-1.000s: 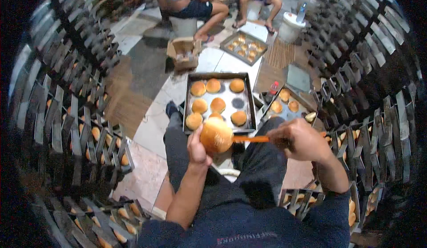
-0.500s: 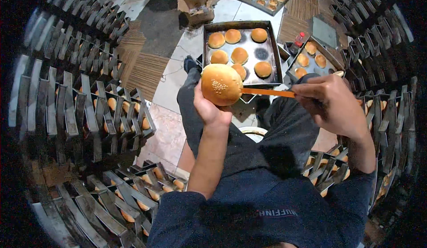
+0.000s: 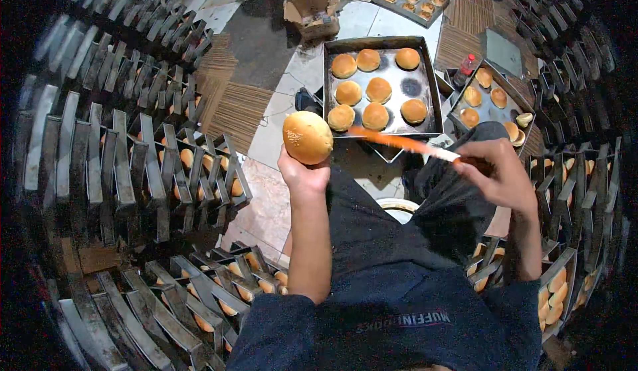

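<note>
My left hand (image 3: 304, 177) cups a round golden bun (image 3: 308, 137) from below. Sesame seeds dot one patch of its crust. In my right hand (image 3: 497, 173) is a long orange knife (image 3: 402, 144), slightly blurred, its serrated-looking blade reaching left toward the bun. A gap separates the blade's tip from the bun. Beyond the hands, a dark square baking tray (image 3: 433, 82) carries several golden buns (image 3: 379, 90) in loose rows, with a dark round mark on its base.
Tilted metal racks or stacked trays (image 3: 126, 158) with buns crowd both sides. At the right lie another bun tray (image 3: 488, 110) and a red-capped bottle (image 3: 463, 72). Farther off are an open cardboard box (image 3: 306, 8) and a tray of small pastries (image 3: 413, 0). A pale round container shows between my legs.
The knife, which was against or in the bun's right side, has come away from it. My left hand holds the bun farther left and lower; the whole view has shifted.
</note>
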{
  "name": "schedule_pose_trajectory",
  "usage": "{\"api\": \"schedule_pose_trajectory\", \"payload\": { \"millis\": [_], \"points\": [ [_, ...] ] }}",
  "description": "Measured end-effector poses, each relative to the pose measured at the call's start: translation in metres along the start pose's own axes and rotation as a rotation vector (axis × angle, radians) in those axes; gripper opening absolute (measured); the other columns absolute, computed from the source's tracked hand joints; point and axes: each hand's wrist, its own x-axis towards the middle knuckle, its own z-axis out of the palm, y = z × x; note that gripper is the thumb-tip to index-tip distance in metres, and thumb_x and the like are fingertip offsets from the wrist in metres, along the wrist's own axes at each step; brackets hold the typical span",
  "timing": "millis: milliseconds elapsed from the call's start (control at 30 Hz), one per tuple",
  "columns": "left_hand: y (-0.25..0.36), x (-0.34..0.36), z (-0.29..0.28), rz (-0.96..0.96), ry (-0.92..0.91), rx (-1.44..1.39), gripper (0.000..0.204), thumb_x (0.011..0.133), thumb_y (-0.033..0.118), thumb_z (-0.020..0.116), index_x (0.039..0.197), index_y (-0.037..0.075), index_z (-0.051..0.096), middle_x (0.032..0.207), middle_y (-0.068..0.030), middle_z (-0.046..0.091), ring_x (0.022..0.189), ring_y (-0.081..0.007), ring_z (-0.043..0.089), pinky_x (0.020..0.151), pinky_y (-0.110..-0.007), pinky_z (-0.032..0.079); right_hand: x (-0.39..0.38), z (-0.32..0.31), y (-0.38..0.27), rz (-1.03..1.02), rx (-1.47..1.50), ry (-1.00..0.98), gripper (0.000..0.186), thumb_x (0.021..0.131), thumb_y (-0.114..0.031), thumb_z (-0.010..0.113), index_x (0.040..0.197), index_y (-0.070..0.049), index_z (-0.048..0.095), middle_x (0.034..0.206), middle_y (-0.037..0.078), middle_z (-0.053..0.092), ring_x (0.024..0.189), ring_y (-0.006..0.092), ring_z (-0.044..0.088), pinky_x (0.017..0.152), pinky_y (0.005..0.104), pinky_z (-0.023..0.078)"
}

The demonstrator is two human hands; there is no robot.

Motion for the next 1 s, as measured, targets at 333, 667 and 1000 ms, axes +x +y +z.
{"api": "schedule_pose_trajectory", "payload": {
  "millis": [333,667,1000],
  "points": [
    [-0.056,-0.012,0.023,-0.286,-0.406,0.346,0.040,0.095,0.034,0.040,0.117,0.003,0.052,0.112,-0.0127,0.061,0.102,-0.0252,0.060,0.090,-0.040,0.047,0.076,0.076,0.021,0.098,1.019,-0.007,0.030,0.085,-0.030,0.069,0.098,-0.003,0.066,0.067,-0.005,0.054,0.050,0.0003,0.038,0.044,0.0179,0.025],
    [-0.088,0.010,0.039,-0.119,-0.555,0.548,0.048,0.086,0.025,0.059,0.125,0.002,0.045,0.118,-0.0118,0.054,0.106,-0.0180,0.056,0.089,-0.031,0.047,0.114,0.066,0.046,-0.157,0.530,0.301,0.024,0.081,-0.019,0.070,0.091,0.003,0.066,0.073,0.000,0.062,0.064,0.0073,0.054,0.058,0.0242,0.044],
    [-0.157,0.065,0.050,-0.338,-0.408,0.158,0.061,0.087,0.050,0.053,0.130,0.009,0.045,0.127,-0.0113,0.053,0.115,-0.0280,0.053,0.095,-0.046,0.044,0.147,0.043,0.118,0.222,0.847,0.264,0.029,0.084,-0.024,0.068,0.102,-0.001,0.067,0.072,0.002,0.063,0.058,0.0063,0.052,0.051,0.0225,0.040]
  ]
}}
